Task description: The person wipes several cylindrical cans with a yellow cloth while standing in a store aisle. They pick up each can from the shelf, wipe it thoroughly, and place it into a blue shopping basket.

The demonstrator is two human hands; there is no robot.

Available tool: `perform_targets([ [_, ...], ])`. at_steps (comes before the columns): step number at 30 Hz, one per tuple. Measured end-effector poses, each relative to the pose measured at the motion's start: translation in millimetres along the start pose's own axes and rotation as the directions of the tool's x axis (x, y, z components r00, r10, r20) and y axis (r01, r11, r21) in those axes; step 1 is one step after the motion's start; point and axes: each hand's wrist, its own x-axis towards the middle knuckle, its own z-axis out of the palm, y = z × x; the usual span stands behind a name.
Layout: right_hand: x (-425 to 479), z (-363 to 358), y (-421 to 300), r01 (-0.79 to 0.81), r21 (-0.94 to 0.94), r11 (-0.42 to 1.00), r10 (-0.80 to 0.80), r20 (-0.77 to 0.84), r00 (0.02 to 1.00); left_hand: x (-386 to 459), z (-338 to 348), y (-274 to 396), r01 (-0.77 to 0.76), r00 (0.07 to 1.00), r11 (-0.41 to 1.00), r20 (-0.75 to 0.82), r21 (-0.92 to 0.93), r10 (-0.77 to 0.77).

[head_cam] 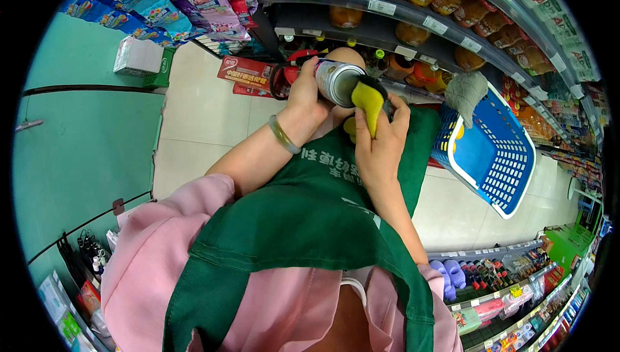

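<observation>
My left hand (307, 95), with a bangle at its wrist, grips a metal can (334, 80) with a printed label, tilted so that one silvery end faces right. My right hand (382, 131) holds a yellow cloth or sponge-like piece (366, 102) with a dark part against that end of the can. The fingertips of the right hand are partly hidden behind the yellow piece. Below the can, small yellow round things (349, 126) show beside my green apron (290, 226). My bent knee lies beyond the can.
A blue plastic basket (484, 134) stands at the right, a grey cloth (466, 93) over its rim. Shelves of jars (411, 34) and bottles curve ahead. A red carton (244, 72) lies on the floor left of my knee. Hanging snack packets (160, 1) and green cabinets (87, 143) are at the left.
</observation>
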Motion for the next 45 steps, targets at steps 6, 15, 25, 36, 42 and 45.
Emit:
perform_targets([
  [6,1.8,6.8,4.1,0.039,-0.065,0.997,-0.036,0.045,0.998,-6.0,1.6,-4.8,0.070,0.996,0.997,0.044,0.038,-0.072],
  [15,4.6,-0.2,-5.9,0.167,0.058,0.984,-0.174,0.167,0.970,-17.1,-13.7,-2.9,0.281,0.909,0.956,0.296,0.084,-0.294],
  [25,-1.1,-11.7,-1.2,0.214,0.004,0.977,-0.211,0.173,0.962,-16.1,-4.3,6.4,0.231,0.950,0.953,0.167,0.198,-0.265],
  [36,-0.8,-11.6,0.2,0.113,-0.145,0.983,-0.103,0.077,0.992,-12.3,5.6,5.4,0.040,0.997,0.996,0.064,0.085,-0.046],
  [42,2.6,-10.2,0.3,0.100,-0.110,0.989,-0.093,0.062,0.994,-24.9,12.3,0.4,0.137,0.988,0.983,0.058,0.124,-0.145],
  [45,4.5,-12.1,-1.1,0.091,-0.095,0.991,-0.086,0.062,0.994,-17.3,5.0,-2.2,0.130,0.984,0.985,0.106,0.111,-0.141],
])
